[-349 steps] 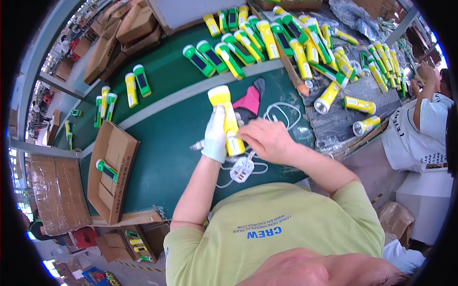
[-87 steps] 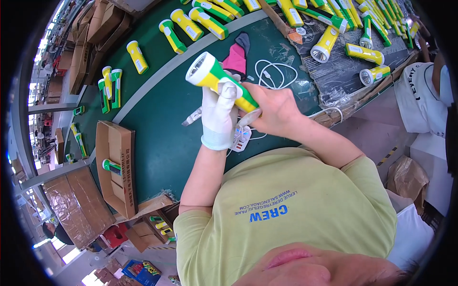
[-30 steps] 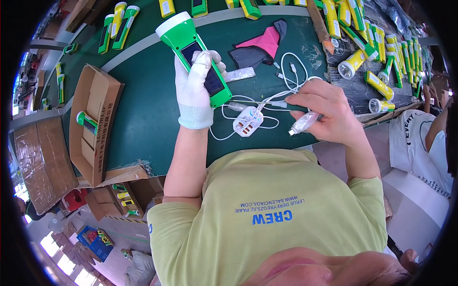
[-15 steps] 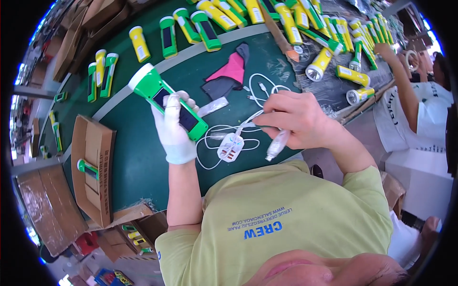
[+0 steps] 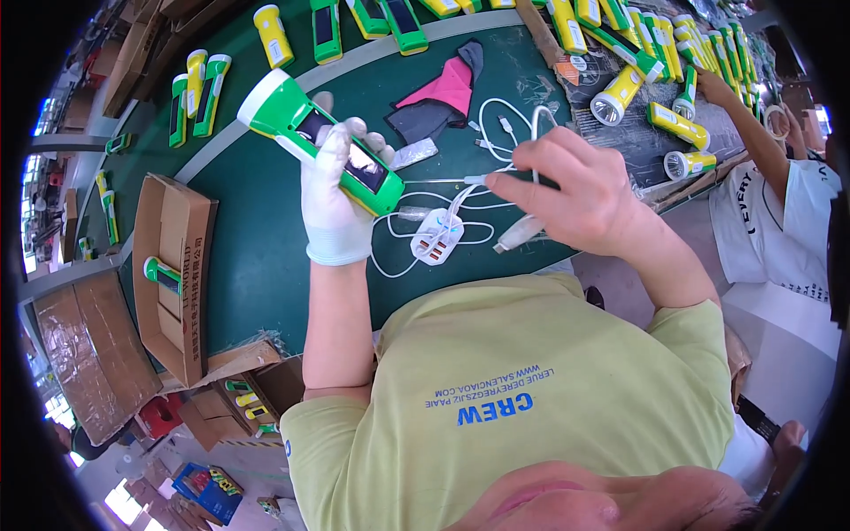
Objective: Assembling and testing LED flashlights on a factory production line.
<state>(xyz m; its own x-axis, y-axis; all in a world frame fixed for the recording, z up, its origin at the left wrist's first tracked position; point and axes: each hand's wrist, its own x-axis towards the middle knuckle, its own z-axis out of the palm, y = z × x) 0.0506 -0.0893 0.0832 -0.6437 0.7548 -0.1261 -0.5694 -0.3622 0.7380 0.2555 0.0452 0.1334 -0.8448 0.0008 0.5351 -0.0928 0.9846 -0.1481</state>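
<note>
My left hand [image 5: 341, 181], in a white glove, is closed around a green flashlight [image 5: 370, 168] with a white head and a dark panel on its side. The flashlight slants, its head up and to the left. My bare right hand [image 5: 580, 190] pinches a slim pale-handled tool [image 5: 475, 180] with a thin metal shaft, like a small screwdriver. Its tip lies close to the flashlight's tail end; contact cannot be made out. A white cable plug in clear wrap [image 5: 521, 233] hangs below the same hand. Beneath both hands lies a white multi-port USB charger [image 5: 436, 237] with tangled white cables.
A pink and grey cloth [image 5: 440, 99] lies beyond the hands on the green table [image 5: 257, 265]. Yellow and green flashlights [image 5: 617, 93] crowd the back and right. At left stands an open cardboard box [image 5: 197, 292] with one flashlight [image 5: 163, 274]. A co-worker's arm [image 5: 753, 128] reaches in at right.
My right hand has moved up and right, and the thin tool's shaft now shows, pointing at the flashlight's tail. The flashlight is still in my left hand. The view has shifted slightly.
</note>
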